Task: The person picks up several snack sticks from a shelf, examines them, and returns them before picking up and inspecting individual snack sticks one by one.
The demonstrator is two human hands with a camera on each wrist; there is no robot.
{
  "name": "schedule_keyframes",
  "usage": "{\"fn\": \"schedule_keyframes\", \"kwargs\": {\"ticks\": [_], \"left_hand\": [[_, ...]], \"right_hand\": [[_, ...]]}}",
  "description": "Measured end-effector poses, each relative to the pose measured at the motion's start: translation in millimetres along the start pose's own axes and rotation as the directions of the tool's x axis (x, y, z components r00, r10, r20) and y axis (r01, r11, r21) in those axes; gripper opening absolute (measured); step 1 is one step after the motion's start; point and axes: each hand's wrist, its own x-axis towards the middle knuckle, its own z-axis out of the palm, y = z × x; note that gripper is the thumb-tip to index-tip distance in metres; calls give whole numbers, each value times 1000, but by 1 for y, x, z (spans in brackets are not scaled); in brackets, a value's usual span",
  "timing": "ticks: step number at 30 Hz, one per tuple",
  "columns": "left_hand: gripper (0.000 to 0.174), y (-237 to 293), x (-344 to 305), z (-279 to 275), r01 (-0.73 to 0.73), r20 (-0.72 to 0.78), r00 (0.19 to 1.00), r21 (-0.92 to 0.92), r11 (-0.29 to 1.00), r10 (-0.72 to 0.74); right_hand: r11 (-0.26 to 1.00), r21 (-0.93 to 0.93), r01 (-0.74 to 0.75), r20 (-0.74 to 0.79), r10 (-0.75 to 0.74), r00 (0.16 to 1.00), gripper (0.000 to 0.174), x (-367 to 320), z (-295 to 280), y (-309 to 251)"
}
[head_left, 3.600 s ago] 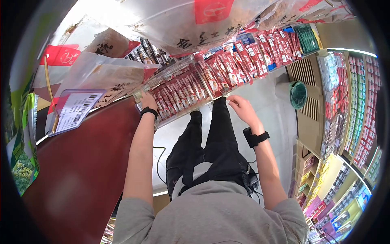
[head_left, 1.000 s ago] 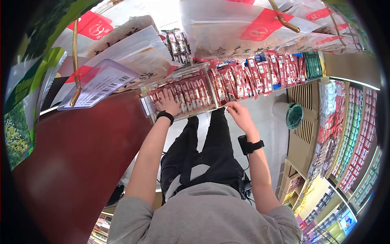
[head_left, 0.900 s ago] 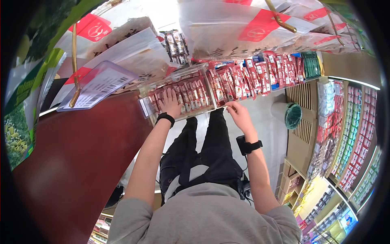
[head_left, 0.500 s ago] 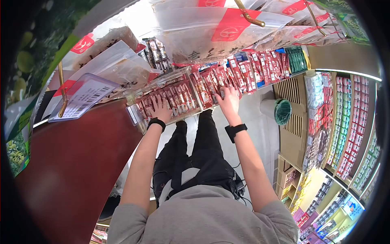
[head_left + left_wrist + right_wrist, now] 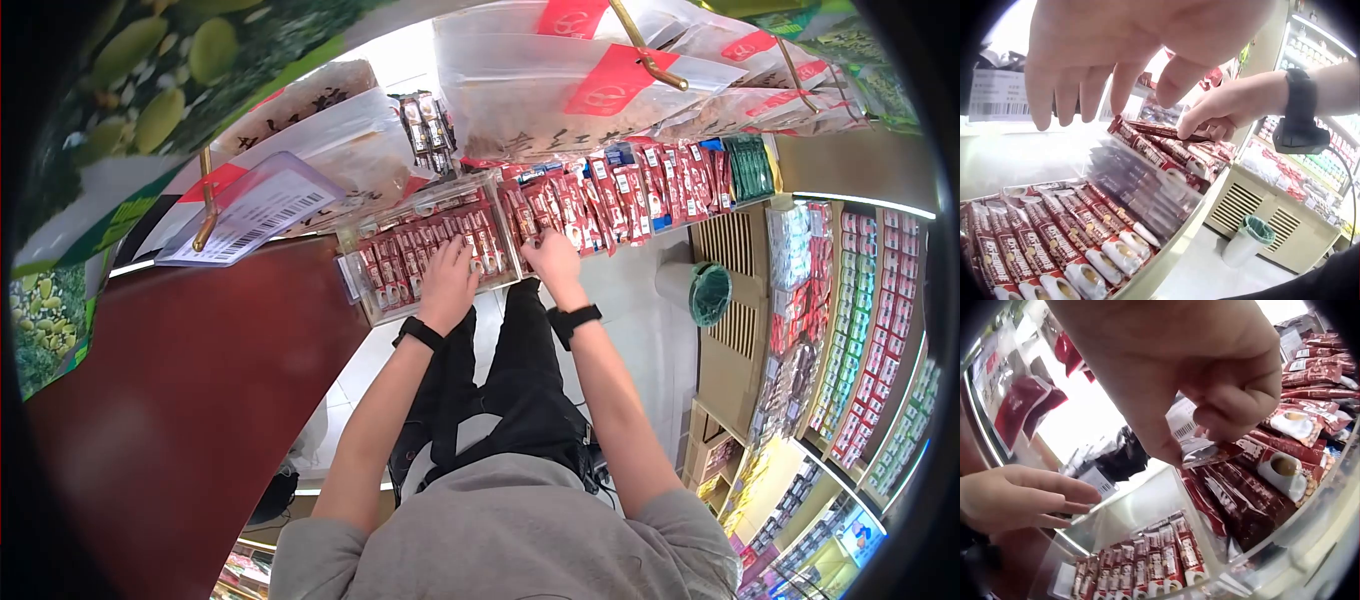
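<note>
Moved: left hand [image 5: 447,285] across from the left part of the left bin [image 5: 350,280] to its right end, beside the clear divider [image 5: 1141,187]; right hand [image 5: 553,262] back from deeper in the right bin [image 5: 1310,540] to its front edge; hands now near each other, either side of the divider.
Meaning: one sachet [image 5: 1159,130] drawn out of its row, by the look of it; sorting of the sachets seemingly under way, with this one not yet set down anywhere.
Left grip: released, fingers straight and a little spread, over the left bin's rows; contact with them not clear.
Right grip: pinching the sachet by one end, between thumb and curled fingers.
Sachet: red, over the front of the right bin, just right of the divider, far end resting on the packs beneath.
Sachet print: white coffee cup and white lettering on red; brand too blurred to read.
Tag [image 5: 255,205]: barcode and small print, too small to read.
Hanging bags [image 5: 600,85]: red label with a white mark, black brush characters below, partly cut off, not read with any certainty.
Green packs [image 5: 752,165]: at the far right of the shelf, no legible writing.
</note>
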Motion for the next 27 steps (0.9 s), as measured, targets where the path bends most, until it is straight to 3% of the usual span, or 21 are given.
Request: {"fn": "schedule_keyframes", "kwargs": {"ticks": [3,5,7,8,10,11,14,16,18,19,20,22,23,24,26,27], "left_hand": [[38,12,0,-11,50,20,999,-150,987,-48],[39,20,1,-17,93,54,995,-240,966,-82],[35,26,3,-19,278,139,960,-602,748,-245],[35,23,3,-15,278,140,960,-603,748,-244],[32,20,7,-15,333,213,911,-886,323,-354],[30,18,6,-17,377,248,874,-888,262,-419],[28,8,3,-28,427,276,869,-838,339,-411],[25,13,1,-34,394,265,876,-876,279,-404],[23,10,-2,-39,439,340,877,-854,279,-340],[22,0,-4,-34,410,313,909,-794,450,-276],[22,-4,-7,-31,406,305,910,-794,451,-281],[22,2,-9,-34,257,278,958,-703,663,-76],[21,4,-10,-35,385,427,896,-616,687,-119],[21,5,-10,-34,385,423,898,-616,688,-124],[18,4,-9,-28,91,285,957,-457,885,49],[26,8,-9,-27,-63,134,984,-372,926,121]], "right_hand": [[987,141,73,-30,-69,997,28,-22,-16,0],[957,267,111,63,-132,989,27,-44,-29,-13],[950,240,199,44,-216,975,28,-61,-28,-24],[935,210,286,28,-298,954,28,-68,-26,-29],[939,96,329,3,-331,944,28,-78,-24,-40],[923,98,372,-28,-371,928,28,-82,-25,-45],[875,154,459,-22,-462,887,29,-88,-24,-49],[840,210,501,9,-514,858,30,-89,-21,-47],[804,531,266,206,-427,880,34,-87,-18,-44],[795,534,288,107,-401,910,36,-87,-17,-45],[826,499,262,71,-341,938,31,-86,-18,-44],[722,673,161,78,-285,955,25,-80,-18,-39],[591,793,147,64,-321,945,19,-76,-13,-35],[638,764,-101,323,-243,915,15,-73,-21,-33],[631,774,-51,270,-255,929,16,-71,-13,-31],[631,774,-49,268,-257,929,16,-69,-10,-31]]}}
